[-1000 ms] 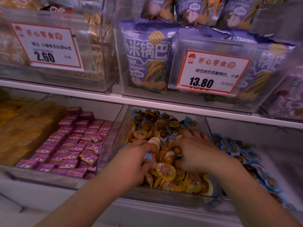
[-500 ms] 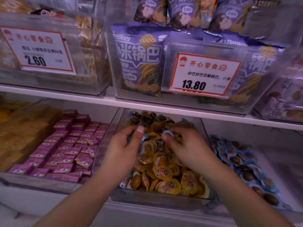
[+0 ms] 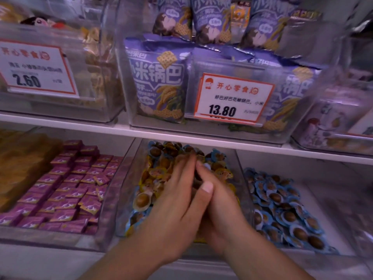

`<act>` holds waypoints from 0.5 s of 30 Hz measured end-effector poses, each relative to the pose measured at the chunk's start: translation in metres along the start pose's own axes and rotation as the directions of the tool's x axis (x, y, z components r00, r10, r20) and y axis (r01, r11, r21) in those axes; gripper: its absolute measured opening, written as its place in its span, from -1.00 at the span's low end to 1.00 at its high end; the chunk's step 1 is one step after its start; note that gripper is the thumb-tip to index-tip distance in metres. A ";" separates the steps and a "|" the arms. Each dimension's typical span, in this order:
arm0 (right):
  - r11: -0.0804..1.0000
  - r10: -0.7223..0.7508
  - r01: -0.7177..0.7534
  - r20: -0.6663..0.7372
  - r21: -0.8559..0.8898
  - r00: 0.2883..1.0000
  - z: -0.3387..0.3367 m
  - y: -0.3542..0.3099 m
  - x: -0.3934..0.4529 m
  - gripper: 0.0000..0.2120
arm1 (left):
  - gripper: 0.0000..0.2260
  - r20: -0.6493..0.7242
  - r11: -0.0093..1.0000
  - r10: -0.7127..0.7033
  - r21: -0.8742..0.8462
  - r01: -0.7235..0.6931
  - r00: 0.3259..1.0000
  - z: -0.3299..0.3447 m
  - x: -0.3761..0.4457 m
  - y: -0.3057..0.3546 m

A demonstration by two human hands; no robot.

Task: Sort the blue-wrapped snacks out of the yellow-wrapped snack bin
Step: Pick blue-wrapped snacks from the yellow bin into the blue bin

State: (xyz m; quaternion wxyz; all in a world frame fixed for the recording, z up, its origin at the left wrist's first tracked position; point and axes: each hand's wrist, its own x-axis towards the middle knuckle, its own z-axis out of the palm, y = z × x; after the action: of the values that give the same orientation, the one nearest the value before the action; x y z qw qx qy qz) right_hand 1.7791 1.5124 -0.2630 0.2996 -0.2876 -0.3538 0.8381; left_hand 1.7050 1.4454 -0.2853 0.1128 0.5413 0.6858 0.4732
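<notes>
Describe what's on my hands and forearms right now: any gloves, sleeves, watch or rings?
Both are bare. The left hand and right hand wear no gloves, and no rings show on the fingers in view. No watch or band shows at either wrist. The forearms are uncovered down to the bottom edge of the head view, so no sleeve shows. The nail in view on one thumb is short and unpainted.

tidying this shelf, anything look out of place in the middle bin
Yes: blue-wrapped snacks lie mixed among the yellow-wrapped snacks at the back of the middle bin, though blue ones fill the bin to its right. Both hands are in the pile.
</notes>
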 end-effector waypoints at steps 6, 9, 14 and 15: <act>0.955 -0.218 0.218 0.026 -0.202 0.976 -0.039 -0.038 -0.008 -0.72 | -0.39 0.113 0.975 0.214 0.038 -0.219 0.970 0.005 0.002 0.013; 0.867 -0.385 0.368 0.017 -0.336 0.923 -0.064 -0.063 -0.013 -0.74 | -0.50 0.056 0.971 0.239 0.014 -0.240 0.969 0.014 0.005 0.008; 0.520 -0.465 0.212 -0.067 -0.828 0.883 -0.128 -0.100 0.005 -0.78 | -0.59 0.096 0.967 0.125 0.211 -0.143 0.988 0.024 0.018 -0.013; 0.435 -0.417 0.125 -0.077 -0.892 0.905 -0.137 -0.102 0.008 -0.67 | -0.60 0.108 0.963 0.105 0.238 -0.129 0.989 0.026 0.019 -0.015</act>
State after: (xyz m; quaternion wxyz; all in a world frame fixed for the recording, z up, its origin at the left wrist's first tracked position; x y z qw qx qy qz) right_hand 1.8996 1.6337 -0.2670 0.2918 -0.4553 -0.7229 0.4302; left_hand 1.7054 1.4760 -0.3041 0.0493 0.6123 0.6996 0.3650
